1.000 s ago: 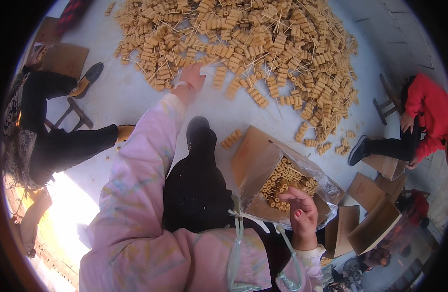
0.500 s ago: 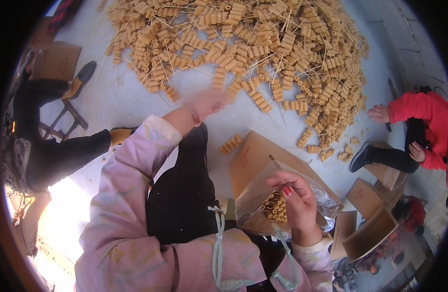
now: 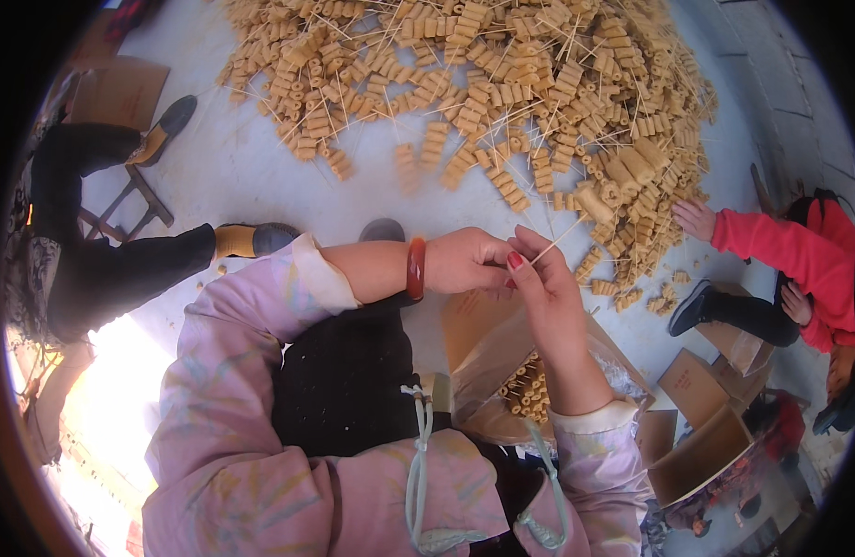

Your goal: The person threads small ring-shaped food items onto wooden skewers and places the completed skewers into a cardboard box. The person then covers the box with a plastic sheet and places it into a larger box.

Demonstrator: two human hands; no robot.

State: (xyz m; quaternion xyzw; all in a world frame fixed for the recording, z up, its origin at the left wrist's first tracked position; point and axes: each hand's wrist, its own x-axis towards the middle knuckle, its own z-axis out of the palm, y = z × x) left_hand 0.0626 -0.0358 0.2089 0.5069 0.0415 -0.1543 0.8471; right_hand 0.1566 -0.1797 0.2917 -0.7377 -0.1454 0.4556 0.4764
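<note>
My left hand point(image 3: 466, 262), with a reddish-brown bangle at the wrist, reaches in from the left and meets my right hand point(image 3: 550, 288). Its fingers are curled together against my right thumb; what they hold, if anything, is hidden. Between thumb and fingers, my right hand pinches the thin stick of a skewer point(image 3: 559, 240). Ribbed, tube-shaped tan pieces sit on its far end, over the pile's near edge. Below my right hand stands a cardboard box point(image 3: 478, 325) lined with clear plastic, partly covered by my hands. Skewered tan pieces point(image 3: 528, 390) lie inside it, ends up.
A large pile of skewered pieces point(image 3: 464, 56) covers the floor ahead. At right, a person in a red sleeve point(image 3: 771, 243) has a hand at the pile's edge. Open cardboard boxes point(image 3: 701, 455) stand lower right. Another person's dark-trousered legs point(image 3: 139, 288) and a folding stool point(image 3: 135, 204) are left.
My left hand has come from the pile's near edge rightward to my right hand. My right hand has risen from above the box and now holds a skewer. The red-sleeved person's hand has moved to the pile.
</note>
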